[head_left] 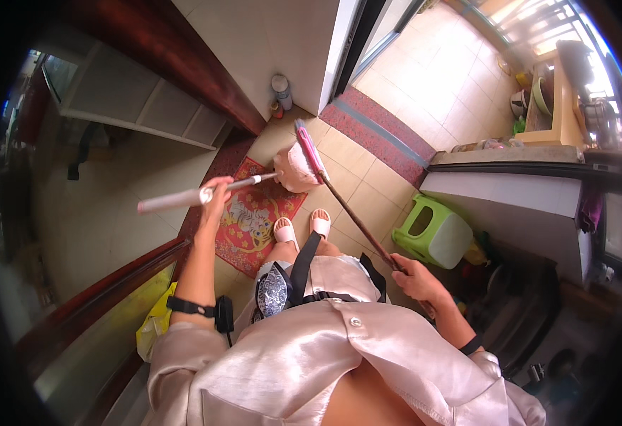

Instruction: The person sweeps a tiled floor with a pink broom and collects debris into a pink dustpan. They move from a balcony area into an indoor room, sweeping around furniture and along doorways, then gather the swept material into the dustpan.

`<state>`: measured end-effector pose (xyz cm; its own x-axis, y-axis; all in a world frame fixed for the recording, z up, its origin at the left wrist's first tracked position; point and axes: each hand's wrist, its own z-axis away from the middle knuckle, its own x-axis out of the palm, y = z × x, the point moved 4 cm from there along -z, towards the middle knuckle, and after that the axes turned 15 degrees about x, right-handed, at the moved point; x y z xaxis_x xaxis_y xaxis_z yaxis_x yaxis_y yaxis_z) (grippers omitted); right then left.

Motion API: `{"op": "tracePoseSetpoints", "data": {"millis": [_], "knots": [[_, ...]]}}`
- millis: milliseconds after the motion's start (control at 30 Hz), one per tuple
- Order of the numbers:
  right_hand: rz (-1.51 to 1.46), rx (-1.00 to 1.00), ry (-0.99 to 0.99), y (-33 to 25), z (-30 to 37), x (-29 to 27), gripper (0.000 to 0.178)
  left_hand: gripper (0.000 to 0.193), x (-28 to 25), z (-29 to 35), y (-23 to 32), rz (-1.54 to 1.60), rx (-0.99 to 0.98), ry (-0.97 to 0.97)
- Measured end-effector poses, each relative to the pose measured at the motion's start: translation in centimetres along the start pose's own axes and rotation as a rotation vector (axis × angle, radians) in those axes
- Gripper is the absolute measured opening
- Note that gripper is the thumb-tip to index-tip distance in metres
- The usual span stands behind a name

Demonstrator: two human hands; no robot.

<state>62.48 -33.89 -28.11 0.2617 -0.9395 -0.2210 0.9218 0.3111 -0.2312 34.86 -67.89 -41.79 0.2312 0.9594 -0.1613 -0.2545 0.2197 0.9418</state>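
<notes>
My left hand (pixel 216 201) is closed around the pale handle of a long-handled dustpan (pixel 294 174). The dustpan's light pink pan is low near the floor, ahead of my feet. In my right hand (pixel 421 280) is the brown stick of a broom (pixel 353 216), which slants forward and left. Its pink head with grey bristles (pixel 309 148) lies across the right side of the pan in this view; whether the two touch I cannot tell. Under the dustpan handle, a red patterned doormat (pixel 250 226) covers part of the tiled floor.
A green plastic stool (pixel 433 232) stands at the right. Ahead, a dark red stone threshold (pixel 376 135) crosses the doorway. A bottle-like container (pixel 281 91) sits in the corner by the white wall. At left are a dark red wooden frame (pixel 105 305) and a yellow bag (pixel 156 323).
</notes>
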Motion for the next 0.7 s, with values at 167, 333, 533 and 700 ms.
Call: {"op": "tracePoseSetpoints", "data": {"millis": [167, 333, 533, 700], "knots": [[0.073, -0.030, 0.091, 0.4, -0.7, -2.9, 0.042, 0.015, -0.9, 3.6, -1.0, 0.104, -0.117, 0.149], [0.190, 0.063, 0.328, 2.7, -4.3, -4.8, 0.034, 0.013, 3.2, 2.1, -1.8, 0.071, 0.022, -0.005], [0.272, 0.232, 0.429, 7.5, -11.8, -6.7, 0.026, 0.013, 10.2, -1.0, -1.0, -0.095, 0.374, -0.217], [0.253, 0.238, 0.308, 8.0, -16.1, -2.3, 0.025, 0.028, 16.5, -5.3, 0.9, -0.545, 0.366, -0.268]]}}
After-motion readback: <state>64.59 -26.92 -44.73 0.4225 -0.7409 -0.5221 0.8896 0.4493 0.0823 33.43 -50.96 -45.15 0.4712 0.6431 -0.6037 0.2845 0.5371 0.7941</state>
